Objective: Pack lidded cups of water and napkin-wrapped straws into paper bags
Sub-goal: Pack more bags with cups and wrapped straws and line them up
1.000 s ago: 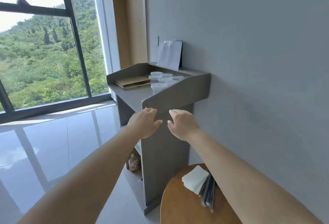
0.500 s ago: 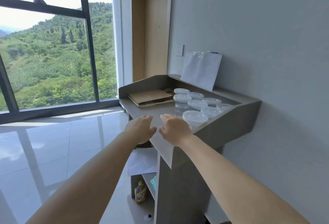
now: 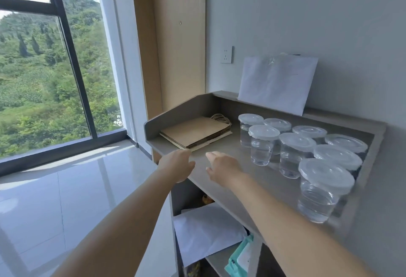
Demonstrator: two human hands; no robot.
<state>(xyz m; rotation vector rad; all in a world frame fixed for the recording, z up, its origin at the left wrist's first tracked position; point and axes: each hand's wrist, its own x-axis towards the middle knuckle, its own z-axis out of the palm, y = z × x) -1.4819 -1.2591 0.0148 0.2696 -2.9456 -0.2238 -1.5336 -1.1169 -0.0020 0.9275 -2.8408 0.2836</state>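
A flat stack of brown paper bags (image 3: 196,132) with twine handles lies at the left end of the grey counter (image 3: 222,153). Several clear lidded cups of water (image 3: 294,153) stand in a group at the right end. My left hand (image 3: 176,164) reaches over the counter's front edge, just short of the bag stack, fingers relaxed and holding nothing. My right hand (image 3: 223,164) hovers over the bare counter between the bags and the cups, fingers extended, also holding nothing. No straws or napkins are in view.
A white sheet (image 3: 276,83) leans against the wall on the counter's back ledge. Raised side panels close the counter's left and right ends. Below, shelves hold a white paper (image 3: 206,235) and a teal packet (image 3: 240,259). Glossy floor and a large window lie to the left.
I have come closer to the counter and my view has risen above it. Both hands have moved forward from in front of the counter's edge to over its top, near the bag stack.
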